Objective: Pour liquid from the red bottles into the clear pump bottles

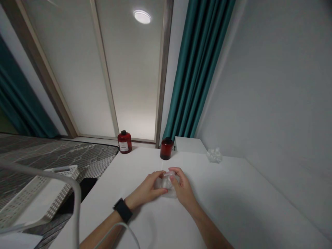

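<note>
Between my two hands, low over the white table [207, 200], is a small translucent bundle [168, 181] that looks like crumpled clear plastic wrap; what it contains, if anything, I cannot make out. My left hand [149, 188], with a dark watch on the wrist, curls around its left side with thumb and fingers. On the other side my right hand [183, 191] grips it, fingers bent over the top and thumb pressed against the front. Beyond the hands stands a dark red bottle [166, 149] with a black cap.
A labelled red bottle [125, 143] stands at the table's far left corner. At the back are a white box [192, 145] and crumpled clear plastic [214, 155] near the wall. A white basket [62, 197] and a pale curved tube [76, 207] are at left.
</note>
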The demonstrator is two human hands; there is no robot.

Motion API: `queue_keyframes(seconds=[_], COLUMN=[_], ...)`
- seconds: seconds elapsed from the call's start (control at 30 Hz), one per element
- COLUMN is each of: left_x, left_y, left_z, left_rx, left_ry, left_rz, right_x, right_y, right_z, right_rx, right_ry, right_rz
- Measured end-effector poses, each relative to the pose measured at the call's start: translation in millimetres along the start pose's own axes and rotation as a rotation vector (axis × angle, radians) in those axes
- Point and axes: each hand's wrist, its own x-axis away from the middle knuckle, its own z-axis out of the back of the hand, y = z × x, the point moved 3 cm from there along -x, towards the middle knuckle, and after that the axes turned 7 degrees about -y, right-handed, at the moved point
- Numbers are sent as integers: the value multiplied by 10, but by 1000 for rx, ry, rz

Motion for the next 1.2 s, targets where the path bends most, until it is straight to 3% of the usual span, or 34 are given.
queue_keyframes(seconds=[0.37,0.7,0.97,1.2], left_x=[-8,-21,-3,22], left_y=[-65,-133,-27,3], left_z=[-9,31,123,193], left_rx=[25,-129,-237,-245], left_ry=[-9,98,263,334], left_rz=[-49,-16,14,17], right_x=[-20,14,-92,-394], right_y=[-43,136,410,551], right_z=[77,183,99,288], right_rx=[2,186,193,246], right_ry=[-157,-239,-197,-183], right_rz=[-21,-13,-83,-82])
